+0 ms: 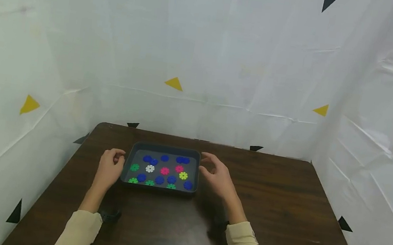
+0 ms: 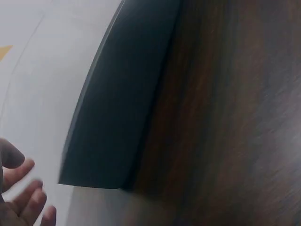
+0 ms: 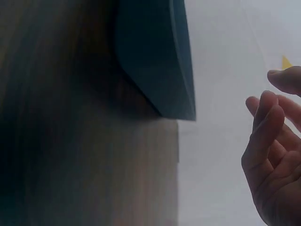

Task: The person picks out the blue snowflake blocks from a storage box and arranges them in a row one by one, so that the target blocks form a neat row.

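A dark grey rectangular tray (image 1: 159, 189) lies on the table, holding several small notched plastic discs: blue (image 1: 159, 180), green (image 1: 134, 167), pink (image 1: 165, 171), one white (image 1: 150, 168) and one yellow (image 1: 183, 175). At its left end is my left hand (image 1: 109, 169), fingers loosely bent near the rim. My right hand (image 1: 218, 178) is beside the opposite end, thumb and fingers spread apart. Both wrist views show a gap between the hand and the tray's outer wall (image 2: 117, 103), and nothing is held. The discs are hidden in those views.
The tray stands toward the far edge of a dark wooden table (image 1: 268, 202). White sheeting (image 1: 206, 49) with grey, black and yellow triangles encloses the table at the back and sides. A dark band (image 1: 109, 215) sits at the left wrist.
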`<state>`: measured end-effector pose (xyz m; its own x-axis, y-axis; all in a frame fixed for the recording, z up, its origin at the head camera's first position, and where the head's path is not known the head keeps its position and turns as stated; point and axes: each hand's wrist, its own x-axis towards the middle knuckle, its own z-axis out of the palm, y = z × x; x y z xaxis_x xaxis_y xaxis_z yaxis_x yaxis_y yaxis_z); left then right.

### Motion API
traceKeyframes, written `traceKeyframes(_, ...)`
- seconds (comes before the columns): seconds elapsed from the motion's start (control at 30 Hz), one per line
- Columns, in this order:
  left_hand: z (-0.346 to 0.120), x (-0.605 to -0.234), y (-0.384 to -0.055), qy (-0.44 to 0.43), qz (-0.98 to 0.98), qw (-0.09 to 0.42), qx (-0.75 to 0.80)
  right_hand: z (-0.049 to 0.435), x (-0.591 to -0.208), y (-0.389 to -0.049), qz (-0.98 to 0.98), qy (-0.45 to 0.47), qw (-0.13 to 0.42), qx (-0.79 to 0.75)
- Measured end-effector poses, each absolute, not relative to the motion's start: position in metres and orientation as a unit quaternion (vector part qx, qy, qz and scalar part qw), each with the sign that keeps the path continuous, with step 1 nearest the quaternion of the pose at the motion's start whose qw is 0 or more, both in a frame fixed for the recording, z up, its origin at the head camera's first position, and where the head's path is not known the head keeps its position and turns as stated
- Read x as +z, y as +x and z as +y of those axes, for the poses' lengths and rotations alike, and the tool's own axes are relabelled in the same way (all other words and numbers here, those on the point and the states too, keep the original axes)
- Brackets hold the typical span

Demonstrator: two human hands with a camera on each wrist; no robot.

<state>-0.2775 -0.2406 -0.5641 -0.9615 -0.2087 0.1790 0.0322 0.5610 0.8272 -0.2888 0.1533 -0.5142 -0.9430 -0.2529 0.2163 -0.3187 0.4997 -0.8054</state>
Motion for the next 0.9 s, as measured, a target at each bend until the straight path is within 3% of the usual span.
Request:
traceKeyframes(0.33,-0.246,-0.585,-0.263,0.127,-0.794,0.002,-0.595,0.13,-0.534,-0.294,-0.868,0.201,-0.025,0.453)
traceKeyframes(0.63,-0.233,-0.599,-0.258,0.061,-0.813,0.059,-0.576,0.121,-0.525,-0.29,-0.946,0.192,-0.048,0.255)
traceKeyframes(0.9,-0.234,-0.609,-0.253,0.063,-0.815,0.07,-0.572,0.111,-0.53,-0.292,-0.963,0.2,-0.081,0.158)
